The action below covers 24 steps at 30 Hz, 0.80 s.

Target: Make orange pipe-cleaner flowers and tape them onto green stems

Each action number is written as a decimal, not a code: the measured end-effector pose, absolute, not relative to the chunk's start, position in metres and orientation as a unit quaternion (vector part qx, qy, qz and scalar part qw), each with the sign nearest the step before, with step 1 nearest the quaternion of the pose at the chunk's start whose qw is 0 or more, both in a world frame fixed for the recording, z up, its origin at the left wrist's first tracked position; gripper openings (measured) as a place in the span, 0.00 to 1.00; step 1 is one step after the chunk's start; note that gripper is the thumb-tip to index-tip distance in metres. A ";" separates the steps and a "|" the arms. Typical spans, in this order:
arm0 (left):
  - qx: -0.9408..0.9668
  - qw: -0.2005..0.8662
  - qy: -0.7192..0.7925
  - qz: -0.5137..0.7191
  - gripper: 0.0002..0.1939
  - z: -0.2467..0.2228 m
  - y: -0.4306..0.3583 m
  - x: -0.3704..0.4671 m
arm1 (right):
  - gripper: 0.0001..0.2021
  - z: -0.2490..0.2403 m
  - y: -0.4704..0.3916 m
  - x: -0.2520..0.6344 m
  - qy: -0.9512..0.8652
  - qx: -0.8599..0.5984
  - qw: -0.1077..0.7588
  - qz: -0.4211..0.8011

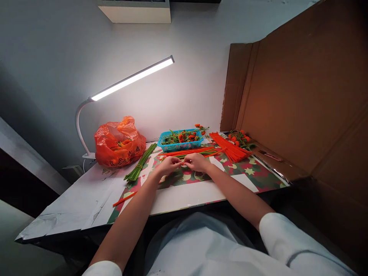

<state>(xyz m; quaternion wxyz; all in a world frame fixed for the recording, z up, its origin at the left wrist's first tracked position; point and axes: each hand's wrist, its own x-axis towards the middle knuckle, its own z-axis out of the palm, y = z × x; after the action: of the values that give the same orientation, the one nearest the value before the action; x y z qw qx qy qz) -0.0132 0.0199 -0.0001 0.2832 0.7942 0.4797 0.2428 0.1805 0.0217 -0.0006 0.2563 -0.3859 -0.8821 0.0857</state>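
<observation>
My left hand (169, 165) and my right hand (196, 162) meet above the middle of the table, fingertips pinched together. Between them shows a small bit of an orange pipe cleaner (183, 163); most of it is hidden by the fingers. Just beyond the hands lie orange and green pipe cleaners (191, 151) in a loose row. A thick bundle of orange pipe cleaners (231, 147) spreads out to the right. Left of the hands is a tied bundle of green pipe cleaners (140, 165). One orange strand (124, 199) pokes out beside my left forearm, its other end hidden.
A blue basket (181, 146) holds orange flowers with green stems. An orange plastic bag (119, 143) stands at the left, near a lit clamp lamp (132, 78). More orange flowers (240, 138) lie at the right, by a tall cardboard wall (301, 96) and a pinkish tool (270, 155).
</observation>
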 end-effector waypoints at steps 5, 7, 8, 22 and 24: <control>0.836 0.107 0.468 0.264 0.10 -0.006 0.022 -0.006 | 0.09 0.000 0.023 0.180 -0.846 -0.440 0.237 0.186; 0.844 0.061 0.465 0.258 0.09 -0.007 0.022 -0.004 | 0.11 -0.001 0.026 0.180 -0.834 -0.451 0.239 0.212; 0.847 0.042 0.465 0.255 0.09 -0.007 0.021 -0.003 | 0.11 -0.002 0.028 0.180 -0.829 -0.453 0.242 0.222; 0.871 -0.062 0.438 0.212 0.12 0.003 0.013 0.004 | 0.06 0.014 0.026 0.185 -0.695 -0.451 0.270 0.491; 0.875 -0.069 0.435 0.204 0.12 0.003 0.012 0.005 | 0.06 0.013 0.025 0.186 -0.695 -0.448 0.269 0.493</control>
<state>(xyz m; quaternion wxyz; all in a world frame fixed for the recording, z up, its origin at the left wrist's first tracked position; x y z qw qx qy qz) 0.0054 0.0124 0.0030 -0.0688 0.8746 0.4346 0.2037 0.1855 0.0255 0.0135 0.2695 -0.4484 -0.6949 0.4934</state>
